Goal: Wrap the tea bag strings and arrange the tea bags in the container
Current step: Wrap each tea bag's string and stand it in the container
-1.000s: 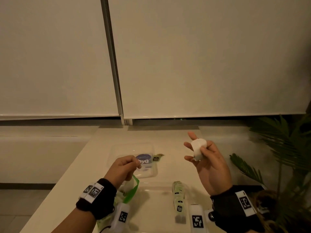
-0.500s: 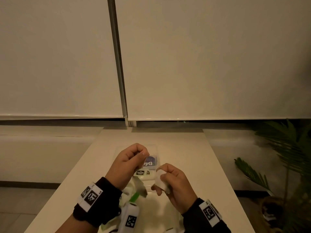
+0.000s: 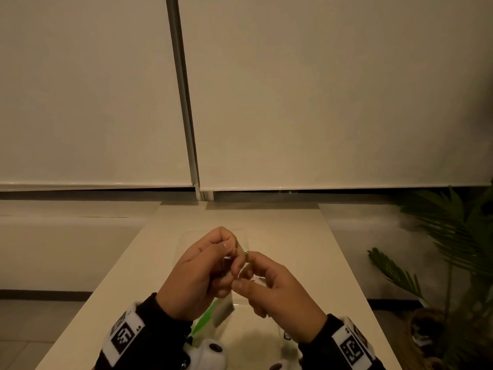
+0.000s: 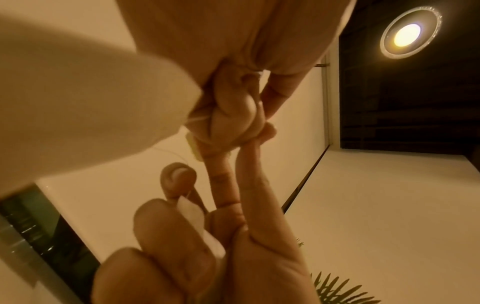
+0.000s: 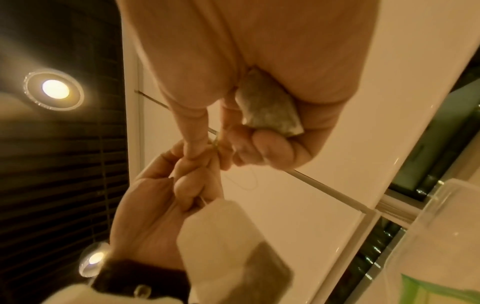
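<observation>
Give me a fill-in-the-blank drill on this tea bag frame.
1. The left hand and right hand meet at their ___.
2. The left hand's tea bag and the right hand's tea bag make ___ held bags.
3. The palm plant stands on the person's ___ side.
4. The ceiling light is switched ___.
Missing: fingertips; two; right; on.

Two tea bags, both held above the table. One tea bag (image 5: 270, 107): small, greyish, speckled, tucked in the curled right hand, one corner poking out. Other tea bag (image 3: 222, 311): pale paper, dark filling in the lower part, dangling below the left hand, tilted. Thin pale string (image 5: 241, 181) looping loosely between the hands. Small yellow-green tag (image 3: 245, 252) pinched at the fingertips. Clear container (image 3: 186, 241) on the table just beyond, mostly hidden.
</observation>
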{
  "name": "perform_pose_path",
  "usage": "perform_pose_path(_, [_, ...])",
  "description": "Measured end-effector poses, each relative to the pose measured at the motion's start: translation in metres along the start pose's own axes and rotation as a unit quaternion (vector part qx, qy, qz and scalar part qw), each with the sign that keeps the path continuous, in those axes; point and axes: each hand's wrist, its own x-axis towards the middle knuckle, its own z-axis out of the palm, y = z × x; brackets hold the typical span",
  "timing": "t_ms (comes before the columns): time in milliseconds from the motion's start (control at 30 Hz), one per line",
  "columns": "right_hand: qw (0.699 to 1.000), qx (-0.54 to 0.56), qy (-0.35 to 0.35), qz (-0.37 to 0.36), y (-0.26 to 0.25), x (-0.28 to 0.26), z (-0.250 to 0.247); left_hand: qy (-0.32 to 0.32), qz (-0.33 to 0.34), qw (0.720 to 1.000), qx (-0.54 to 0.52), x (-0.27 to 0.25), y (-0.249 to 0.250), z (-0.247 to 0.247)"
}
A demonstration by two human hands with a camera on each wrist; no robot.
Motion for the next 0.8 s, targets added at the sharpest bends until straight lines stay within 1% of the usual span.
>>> perform_pose_path(167, [0.998, 0.015, 0.063, -0.020, -0.005, -0.005, -0.004, -0.026, -0.023, 0.999, -0.038, -0.006, 0.006, 0.002])
perform_pose_path(267, [0.997, 0.025, 0.067, -0.033, -0.009, -0.006, -0.007, -0.037, -0.039, 0.997, -0.057, -0.009, 0.009, 0.002])
perform_pose_path(333, [0.997, 0.011, 0.066, -0.036, -0.009, -0.006, -0.006, -0.041, -0.047, 0.995, -0.076, -0.010, 0.009, 0.003])
perform_pose_path(400, [0.998, -0.002, 0.053, -0.042, -0.009, -0.006, -0.007, -0.039, -0.050, 0.994, -0.092, -0.010, 0.010, 0.004])
perform_pose_path(467, [0.998, 0.015, 0.047, -0.046, -0.008, -0.006, -0.008, -0.034, -0.050, 0.993, -0.097, -0.009, 0.010, 0.003])
perform_pose_path(567, [0.995, 0.087, 0.047, -0.034, -0.007, -0.008, -0.012, -0.011, -0.035, 0.998, -0.052, -0.009, 0.009, 0.001])
perform_pose_path(633, [0.992, 0.115, 0.038, -0.030, -0.007, -0.009, -0.015, 0.006, -0.025, 1.000, 0.011, -0.010, 0.005, 0.000])
perform_pose_path(733, [0.993, 0.107, 0.029, -0.040, -0.008, -0.009, -0.017, 0.012, -0.013, 0.994, 0.109, -0.012, -0.002, 0.004])
perform_pose_path(800, [0.994, 0.100, 0.026, -0.039, -0.009, -0.009, -0.017, 0.014, -0.018, 0.992, 0.124, -0.014, -0.005, 0.009])
